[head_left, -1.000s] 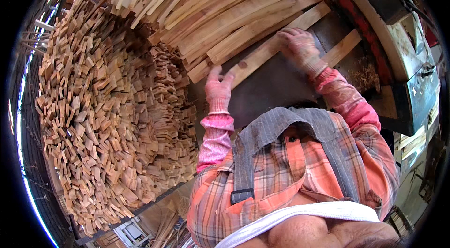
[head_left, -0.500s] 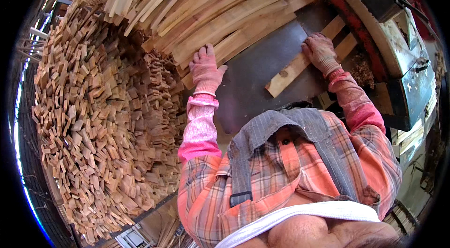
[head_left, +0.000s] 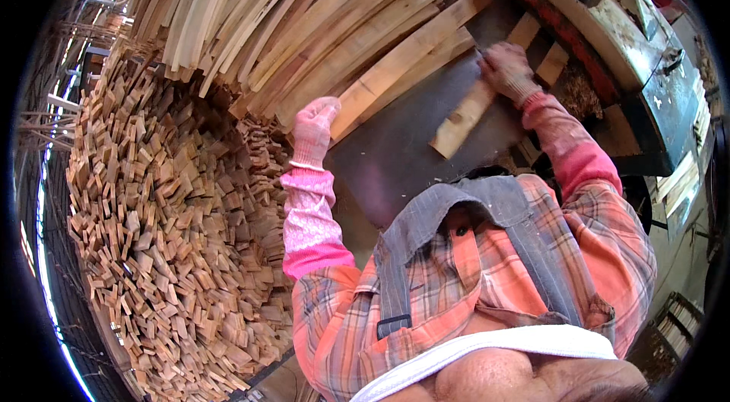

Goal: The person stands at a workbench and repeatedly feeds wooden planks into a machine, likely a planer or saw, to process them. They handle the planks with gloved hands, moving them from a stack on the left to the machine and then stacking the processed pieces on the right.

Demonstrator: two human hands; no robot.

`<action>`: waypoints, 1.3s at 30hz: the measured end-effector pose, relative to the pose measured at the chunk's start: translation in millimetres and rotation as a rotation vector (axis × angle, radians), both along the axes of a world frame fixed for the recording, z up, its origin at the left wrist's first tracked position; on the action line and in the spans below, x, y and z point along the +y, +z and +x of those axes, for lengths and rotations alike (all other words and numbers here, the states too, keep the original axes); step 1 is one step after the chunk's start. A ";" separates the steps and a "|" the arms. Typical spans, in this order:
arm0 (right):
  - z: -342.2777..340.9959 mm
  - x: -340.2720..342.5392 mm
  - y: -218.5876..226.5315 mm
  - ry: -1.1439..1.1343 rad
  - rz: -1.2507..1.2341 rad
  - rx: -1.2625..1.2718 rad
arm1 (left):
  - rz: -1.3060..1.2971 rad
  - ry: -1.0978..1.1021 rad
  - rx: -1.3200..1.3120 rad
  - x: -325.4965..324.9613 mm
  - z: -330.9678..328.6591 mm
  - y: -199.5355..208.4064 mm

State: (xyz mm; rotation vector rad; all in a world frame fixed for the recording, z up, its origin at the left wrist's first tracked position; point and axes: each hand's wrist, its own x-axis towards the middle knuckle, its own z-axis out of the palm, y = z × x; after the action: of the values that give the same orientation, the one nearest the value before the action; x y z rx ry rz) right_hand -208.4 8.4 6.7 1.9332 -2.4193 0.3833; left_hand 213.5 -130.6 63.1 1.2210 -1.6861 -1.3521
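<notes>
My left hand (head_left: 313,132), in a worn pink glove, is closed on the near end of a long pale wooden board (head_left: 403,71). That board lies slanted over the right side of a stack of similar boards (head_left: 304,37). My right hand (head_left: 508,71), also gloved, is curled above another wooden board (head_left: 460,122) lying on the dark metal table (head_left: 380,159). Its fingers are bent in and hide whatever is between them. One more board (head_left: 449,49) shows under the edge of the board in my left hand.
A large heap of short wood pieces (head_left: 175,227) fills the left side. At the right stands a machine with a red edge (head_left: 563,30) and a blue-grey body (head_left: 665,128). Wood shavings (head_left: 582,90) and a small wood piece (head_left: 553,64) lie by it.
My left hand has gone from lying flat on the stack to gripping a board's end, and that board has shifted. My right hand's fingers have curled in and moved slightly left.
</notes>
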 end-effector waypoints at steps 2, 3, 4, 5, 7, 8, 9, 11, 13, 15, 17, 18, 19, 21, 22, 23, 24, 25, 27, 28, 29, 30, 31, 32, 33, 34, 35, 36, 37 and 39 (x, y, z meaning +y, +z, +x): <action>-20.8 10.2 -9.0 0.032 0.011 0.004 | 0.057 0.037 0.055 5.7 18.5 -10.7; -27.0 15.3 -12.2 0.006 -0.015 -0.030 | 0.168 0.035 0.116 13.4 21.0 -10.6; -32.7 15.6 -15.1 0.002 -0.053 0.008 | 0.189 0.050 0.147 23.3 22.8 -12.3; -39.5 12.3 -16.9 -0.001 -0.091 0.046 | 0.209 0.066 0.179 35.0 23.4 -15.0; -56.1 -0.6 -21.3 -0.056 -0.025 0.102 | 0.244 0.092 0.169 60.1 25.3 -7.5; -65.2 0.9 -25.3 -0.125 -0.017 0.087 | 0.269 0.072 0.198 66.1 27.7 -16.1; -71.3 -0.9 -31.0 -0.175 -0.014 0.070 | 0.287 0.071 0.228 74.6 37.0 -28.8; -68.8 6.2 -24.8 -0.162 -0.049 0.051 | 0.342 0.032 0.242 92.2 45.0 -39.6; -47.4 17.5 -8.7 -0.100 -0.180 0.040 | 0.441 0.071 0.159 110.0 46.5 -41.1; -24.0 23.2 -5.1 0.029 -0.409 0.006 | 0.463 0.039 0.123 118.4 42.6 -48.0; 8.9 14.6 5.2 0.183 -0.340 -0.056 | 0.364 -0.005 0.119 124.0 30.2 -61.7; 26.2 10.3 6.1 0.216 -0.283 -0.081 | 0.310 -0.041 0.040 124.9 20.8 -63.6; 47.6 8.2 7.4 0.226 -0.297 -0.098 | 0.254 -0.081 -0.039 125.7 8.8 -63.1; 75.9 -1.8 0.9 0.240 -0.183 -0.100 | 0.010 -0.145 -0.424 120.3 -11.6 -47.0; 82.1 -8.6 -0.8 0.255 -0.056 -0.090 | -0.206 -0.141 -0.558 112.4 -16.4 -40.5; 82.7 -6.2 -1.6 0.262 -0.040 -0.052 | -0.426 -0.135 -0.688 100.7 -17.9 -34.4; 79.5 -8.5 1.9 0.248 0.048 -0.019 | -0.648 -0.116 -0.818 89.3 -13.8 -28.3; 73.7 -11.7 7.8 0.238 0.136 0.015 | -0.709 -0.057 -0.958 77.5 -2.2 -29.6; 54.6 -7.1 12.8 0.252 0.232 0.114 | -0.613 -0.013 -1.255 58.4 5.6 -13.2; 46.8 -4.9 15.0 0.232 0.252 0.130 | -0.450 -0.018 -1.411 54.6 5.9 8.9; 40.1 -4.1 17.0 0.214 0.272 0.145 | -0.559 0.007 -1.391 43.4 31.3 -19.1; 35.1 -4.0 19.3 0.193 0.292 0.156 | -0.536 -0.009 -1.397 42.4 31.9 -16.8; 30.4 -3.5 25.8 0.186 0.328 0.157 | -0.513 -0.023 -1.404 41.3 32.6 -14.5; 27.5 -5.0 23.2 0.166 0.329 0.164 | -0.490 -0.038 -1.410 40.2 33.6 -12.2; 24.2 -5.7 23.5 0.144 0.329 0.173 | -0.543 -0.064 -1.412 38.2 35.7 -15.5; 21.9 -6.3 23.6 0.121 0.329 0.182 | -0.585 -0.066 -1.392 37.1 39.9 -19.3; 18.3 -6.4 24.4 0.126 0.340 0.170 | -0.627 -0.067 -1.371 37.3 46.2 -22.4; 14.2 -7.7 19.2 0.115 0.293 0.166 | -0.673 -0.074 -1.342 35.6 49.7 -28.0; 9.7 -9.2 12.1 0.102 0.251 0.168 | -0.708 -0.059 -1.321 32.1 57.2 -34.1; -9.3 -6.5 2.7 0.060 0.212 0.157 | -0.520 -0.086 -1.297 29.7 49.1 -20.4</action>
State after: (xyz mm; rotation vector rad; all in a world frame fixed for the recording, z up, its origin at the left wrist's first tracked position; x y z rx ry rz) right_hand -217.7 1.9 9.3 2.0328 -2.3902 -0.0268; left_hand 262.5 -100.8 42.8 1.8144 -2.6735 0.0791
